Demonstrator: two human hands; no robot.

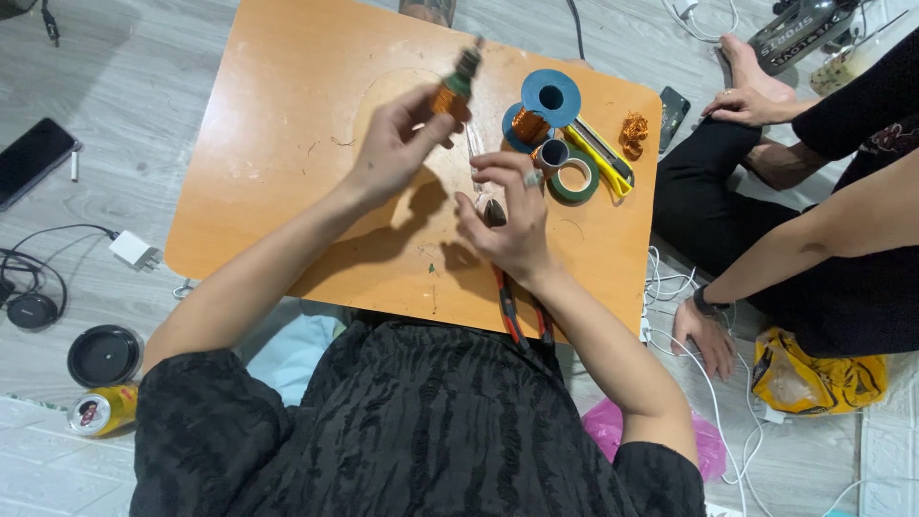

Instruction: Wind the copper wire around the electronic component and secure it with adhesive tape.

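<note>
My left hand (397,144) holds up a small part wound with copper wire (452,88), green and dark at its upper end, above the orange low table (278,144). My right hand (507,215) grips pliers with red and black handles (522,311); the handles run back toward my body and the jaws are hidden by my fingers. A thin pale wire or tube (474,148) runs between the two hands. A ring shows on one right-hand finger.
A blue spool of copper wire (543,105), tape rolls (567,170), a yellow utility knife (605,155) and a tangle of copper wire (633,132) lie at the table's right. Another person (814,239) sits at the right. Phones (33,158), cables and a can (100,410) lie on the floor.
</note>
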